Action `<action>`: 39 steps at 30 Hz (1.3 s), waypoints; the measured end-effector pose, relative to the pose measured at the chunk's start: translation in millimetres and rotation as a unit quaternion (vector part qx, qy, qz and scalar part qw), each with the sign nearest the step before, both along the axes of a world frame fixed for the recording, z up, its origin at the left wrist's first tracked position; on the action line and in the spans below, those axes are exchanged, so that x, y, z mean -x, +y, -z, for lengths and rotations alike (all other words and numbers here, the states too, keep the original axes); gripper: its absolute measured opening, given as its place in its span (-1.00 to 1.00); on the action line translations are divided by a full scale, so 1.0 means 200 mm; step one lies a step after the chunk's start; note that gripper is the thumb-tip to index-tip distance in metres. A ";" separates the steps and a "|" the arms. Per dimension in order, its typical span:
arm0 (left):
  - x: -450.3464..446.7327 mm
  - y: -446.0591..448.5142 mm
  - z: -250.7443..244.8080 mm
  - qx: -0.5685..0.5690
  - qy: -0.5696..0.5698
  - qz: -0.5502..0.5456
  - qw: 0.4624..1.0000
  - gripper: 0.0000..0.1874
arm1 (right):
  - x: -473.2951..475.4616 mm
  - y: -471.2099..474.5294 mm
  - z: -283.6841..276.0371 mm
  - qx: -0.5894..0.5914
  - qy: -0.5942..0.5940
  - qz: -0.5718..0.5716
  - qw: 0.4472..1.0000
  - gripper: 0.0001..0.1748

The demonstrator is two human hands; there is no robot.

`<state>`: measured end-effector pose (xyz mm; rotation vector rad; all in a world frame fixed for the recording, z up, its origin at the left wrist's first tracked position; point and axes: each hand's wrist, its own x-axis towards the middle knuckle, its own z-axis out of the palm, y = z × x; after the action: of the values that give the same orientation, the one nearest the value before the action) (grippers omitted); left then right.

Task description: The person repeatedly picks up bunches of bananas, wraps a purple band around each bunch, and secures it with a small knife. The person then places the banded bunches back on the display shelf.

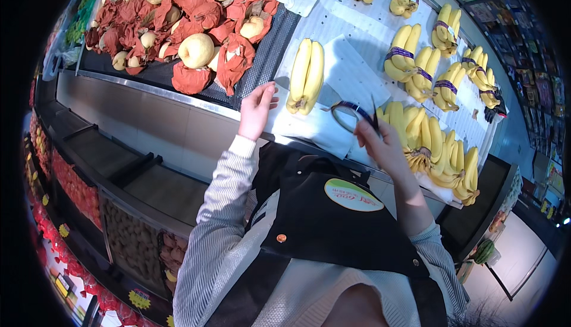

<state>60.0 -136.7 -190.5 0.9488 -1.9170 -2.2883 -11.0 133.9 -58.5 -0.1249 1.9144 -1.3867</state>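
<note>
A small bunch of bananas (306, 77) lies on the white foam-sheeted display counter (343, 24) in front of me, with no purple band around it. Just left of it, my left hand (258, 108) is raised near the counter's edge, fingers apart and holding nothing. My right hand (379, 142) is right of the bunch and grips a roll of purple tape (352, 110). A dark pointed tool, perhaps scissors, also shows at this hand; its handle is hidden by the fingers.
Several purple-banded banana bunches (400, 52) lie at the back right. Loose bananas (428, 135) are piled beside my right hand. Pears (196, 50) in red paper fill the black-matted display at left. A dark glove (495, 112) lies at the counter's far right.
</note>
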 end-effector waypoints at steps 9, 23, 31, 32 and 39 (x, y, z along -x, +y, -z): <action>0.26 -0.01 0.07 -0.105 0.010 -0.003 0.994 -0.65 | 0.26 -0.07 0.05 0.032 -0.007 0.015 0.999 -0.61; 0.22 0.17 -0.08 -0.494 0.052 -0.191 0.847 -0.54 | 0.40 -0.37 0.10 0.029 0.021 -0.178 0.983 -0.62; 0.23 0.13 -0.02 -0.481 0.062 -0.229 0.844 -0.70 | 0.47 -0.39 0.13 -0.009 0.015 -0.248 0.969 -0.65; 0.23 0.13 0.01 -0.464 0.070 -0.224 0.854 -0.71 | 0.47 -0.38 0.15 -0.008 0.023 -0.257 0.966 -0.64; 0.27 0.04 0.22 -0.199 0.084 -0.209 0.954 -0.76 | 0.55 -0.47 0.21 -0.073 0.106 -0.354 0.926 -0.61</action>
<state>5.3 -129.7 -234.4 1.0241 -1.0786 -2.4246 -121.7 40.5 -100.4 -0.8353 1.8551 -0.7594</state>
